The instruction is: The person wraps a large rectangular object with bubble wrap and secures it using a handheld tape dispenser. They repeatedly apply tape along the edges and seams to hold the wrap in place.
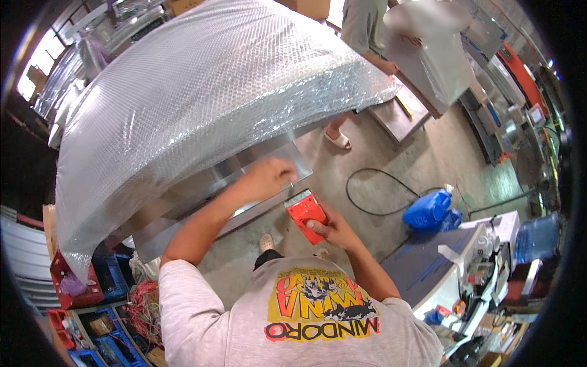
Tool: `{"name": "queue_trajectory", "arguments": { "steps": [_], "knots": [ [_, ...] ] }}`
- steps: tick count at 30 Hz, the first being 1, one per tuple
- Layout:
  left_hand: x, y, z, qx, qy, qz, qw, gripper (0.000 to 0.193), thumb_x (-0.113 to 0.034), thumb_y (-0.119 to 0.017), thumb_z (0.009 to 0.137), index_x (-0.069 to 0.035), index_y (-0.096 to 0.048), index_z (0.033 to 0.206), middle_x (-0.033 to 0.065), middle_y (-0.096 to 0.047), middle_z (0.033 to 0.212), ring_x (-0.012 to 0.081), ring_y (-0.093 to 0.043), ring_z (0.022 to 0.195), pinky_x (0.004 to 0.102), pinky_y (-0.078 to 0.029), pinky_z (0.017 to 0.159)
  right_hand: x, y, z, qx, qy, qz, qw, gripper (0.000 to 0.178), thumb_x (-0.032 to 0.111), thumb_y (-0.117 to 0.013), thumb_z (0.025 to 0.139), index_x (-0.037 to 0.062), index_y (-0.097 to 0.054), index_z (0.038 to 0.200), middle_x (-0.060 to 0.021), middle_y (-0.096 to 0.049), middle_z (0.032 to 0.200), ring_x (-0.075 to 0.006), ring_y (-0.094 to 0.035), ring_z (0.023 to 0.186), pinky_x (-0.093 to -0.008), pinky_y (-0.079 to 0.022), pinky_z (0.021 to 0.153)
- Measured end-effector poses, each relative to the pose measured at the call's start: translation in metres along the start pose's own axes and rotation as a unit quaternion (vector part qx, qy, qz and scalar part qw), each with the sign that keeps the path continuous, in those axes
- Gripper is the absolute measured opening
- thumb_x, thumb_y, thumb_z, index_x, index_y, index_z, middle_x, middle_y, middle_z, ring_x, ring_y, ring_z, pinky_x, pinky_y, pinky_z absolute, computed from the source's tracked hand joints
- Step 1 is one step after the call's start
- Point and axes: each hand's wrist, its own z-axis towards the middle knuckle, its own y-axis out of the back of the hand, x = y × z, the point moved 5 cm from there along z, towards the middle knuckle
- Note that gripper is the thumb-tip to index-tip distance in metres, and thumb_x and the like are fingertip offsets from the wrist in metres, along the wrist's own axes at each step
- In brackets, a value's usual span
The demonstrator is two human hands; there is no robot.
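My right hand (331,230) is closed around a flat red case (304,215), its thumb pressed on the front face. The case is tilted, with a grey upper end that points toward the bench. Just above that end, my left hand (273,176) is curled, its fingers slightly blurred. A thin metallic piece (292,184) sticks out below the fingertips toward the case; its exact kind cannot be made out. Behind the left hand lies the metal edge of a workpiece (299,160), largely covered by a bubble-wrap sheet (214,79).
A co-worker (367,30) stands beyond the bench by a low metal table (391,119). On the floor to the right are a black cable (348,189) and a blue jug (428,208). A dark-topped bench (422,263) stands at right; blue bins (110,275) sit at lower left.
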Motion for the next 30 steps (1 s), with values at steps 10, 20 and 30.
{"name": "queue_trajectory", "arguments": {
  "steps": [10,20,30],
  "knots": [
    [-0.042,0.178,0.078,-0.079,0.041,0.147,0.985,0.018,-0.02,-0.066,0.094,-0.002,-0.069,0.096,0.0066,-0.07,0.084,0.0163,-0.065,0.08,0.0336,-0.051,0.078,0.072,0.012,0.1,0.068,0.129,0.043,0.988,0.071,0.024,-0.067,0.097,0.0003,-0.031,0.153,-0.0091,-0.057,0.135,-0.0159,-0.054,0.122,-0.0327,-0.042,0.105],
    [0.001,0.23,0.131,-0.124,0.042,0.171,0.976,0.02,-0.024,-0.068,0.094,-0.006,-0.069,0.103,0.0093,-0.069,0.09,0.0214,-0.065,0.087,0.0354,-0.051,0.082,0.109,0.024,0.118,-0.01,0.103,0.044,0.994,0.054,0.018,-0.066,0.098,-0.0006,-0.044,0.144,-0.0073,-0.063,0.125,-0.0128,-0.059,0.112,-0.0299,-0.048,0.096],
    [-0.006,0.143,0.018,-0.35,0.053,0.038,0.934,0.023,-0.028,-0.064,0.096,-0.006,-0.069,0.094,0.0054,-0.07,0.084,0.0174,-0.066,0.081,0.034,-0.052,0.074,0.085,0.031,0.134,-0.016,0.139,0.064,0.988,0.05,0.018,-0.067,0.097,-0.0013,-0.049,0.139,-0.0074,-0.064,0.123,-0.013,-0.06,0.11,-0.0303,-0.048,0.096]
  ]
}}
